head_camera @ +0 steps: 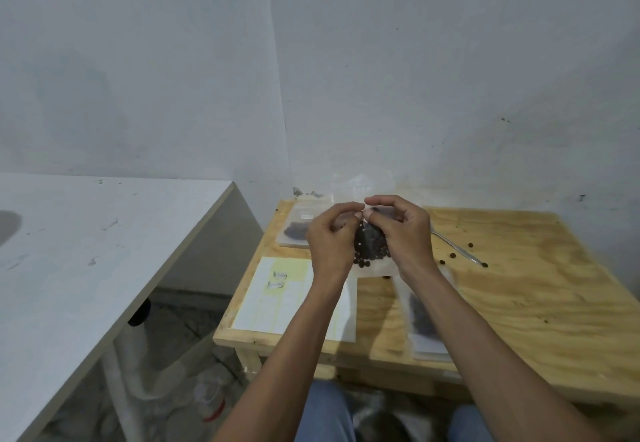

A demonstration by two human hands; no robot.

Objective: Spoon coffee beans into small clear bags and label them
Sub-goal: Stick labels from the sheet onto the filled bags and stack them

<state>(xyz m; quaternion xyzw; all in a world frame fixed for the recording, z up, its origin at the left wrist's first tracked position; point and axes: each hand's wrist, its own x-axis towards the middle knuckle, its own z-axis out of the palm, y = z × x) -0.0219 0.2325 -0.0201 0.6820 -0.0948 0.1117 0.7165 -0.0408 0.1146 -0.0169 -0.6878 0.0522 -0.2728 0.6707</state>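
Observation:
Above the wooden table (519, 289) I hold a small clear bag (370, 251) with dark coffee beans in its lower part. My left hand (330, 237) and my right hand (403, 234) both pinch the bag's top edge, fingertips almost meeting. A filled clear bag (298, 227) lies at the table's far left. Another filled bag (424, 320) lies near the front, partly under my right forearm. A metal spoon (457, 251) lies to the right of my hands. A sheet of labels (277, 292) rests at the table's front left.
Loose beans (470, 245) are scattered around the spoon. A white counter (86, 251) stands to the left, with pipes and a plastic bottle (209, 398) on the floor beneath. Grey walls close off the back. My knees show below the table's front edge.

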